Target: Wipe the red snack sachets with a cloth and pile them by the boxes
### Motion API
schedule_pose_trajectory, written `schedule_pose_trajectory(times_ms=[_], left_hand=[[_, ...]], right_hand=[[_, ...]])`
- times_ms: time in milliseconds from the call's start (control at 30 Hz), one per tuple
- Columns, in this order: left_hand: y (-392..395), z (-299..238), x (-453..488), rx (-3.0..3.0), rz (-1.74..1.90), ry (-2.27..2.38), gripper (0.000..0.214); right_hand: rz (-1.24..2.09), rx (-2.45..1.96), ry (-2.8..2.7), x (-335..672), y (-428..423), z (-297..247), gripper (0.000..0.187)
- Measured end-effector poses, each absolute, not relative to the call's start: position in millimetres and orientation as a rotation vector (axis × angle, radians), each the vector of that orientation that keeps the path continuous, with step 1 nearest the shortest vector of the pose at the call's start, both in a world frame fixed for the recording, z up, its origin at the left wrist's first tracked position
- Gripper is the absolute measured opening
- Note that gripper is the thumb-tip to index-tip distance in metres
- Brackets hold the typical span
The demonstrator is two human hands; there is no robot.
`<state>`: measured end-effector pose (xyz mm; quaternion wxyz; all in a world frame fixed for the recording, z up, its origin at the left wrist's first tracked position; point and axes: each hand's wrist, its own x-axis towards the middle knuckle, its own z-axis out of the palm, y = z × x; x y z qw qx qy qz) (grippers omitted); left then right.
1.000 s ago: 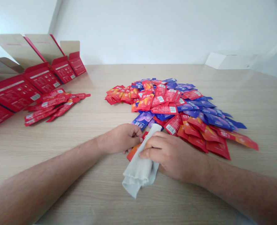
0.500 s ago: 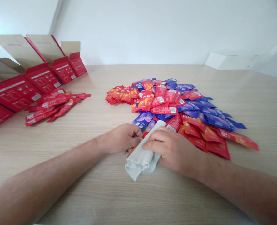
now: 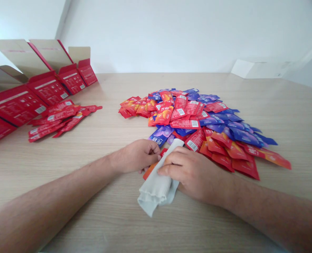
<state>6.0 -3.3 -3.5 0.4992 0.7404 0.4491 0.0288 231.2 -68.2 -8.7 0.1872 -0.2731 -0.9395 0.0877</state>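
Note:
My right hand (image 3: pixel 190 172) is closed on a folded white cloth (image 3: pixel 156 182), its fingers pressing the cloth over a red-orange sachet (image 3: pixel 149 171). Only the sachet's left side and top edge show; the cloth covers the rest. At the sachet's left edge, my left hand (image 3: pixel 138 156) has its thumb and forefinger pinched together on it. The lower end of the cloth hangs loose in thin folds toward me. Just beyond my hands lies a big pile of red and blue-purple sachets (image 3: pixel 180 114), spreading to the right.
Open red cardboard boxes (image 3: pixel 47 88) stand in a row at the left, their flaps raised. Before them lies a small heap of red sachets (image 3: pixel 58 119). A white box-like object (image 3: pixel 261 69) sits at the back right of the wooden table (image 3: pixel 113 218), against the wall.
My right hand and the cloth have slid a little toward me and to the left along the sachet, uncovering more of it. My left hand has stayed in place.

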Motion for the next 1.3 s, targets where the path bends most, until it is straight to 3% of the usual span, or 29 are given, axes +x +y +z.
schedule_pose_trajectory(times_ms=[267, 433, 600, 1300], left_hand=[[-2.7, -3.2, 6.3, 1.800, 0.073, 1.082, 0.013], [-4.3, -4.0, 6.4, 1.759, 0.068, 1.077, 0.013], [-3.3, -3.8, 5.9, 1.797, 0.089, 1.074, 0.013], [-3.5, -4.3, 5.3, 1.791, 0.073, 1.074, 0.012]], right_hand=[[0.264, -0.759, -2.653, 230.6, -67.9, -8.6, 0.022], [0.224, -0.861, -2.578, 231.6, -67.1, -10.9, 0.033], [0.249, -0.742, -2.624, 230.8, -67.8, -10.8, 0.025], [0.241, -0.777, -2.631, 231.6, -67.5, -10.9, 0.028]])
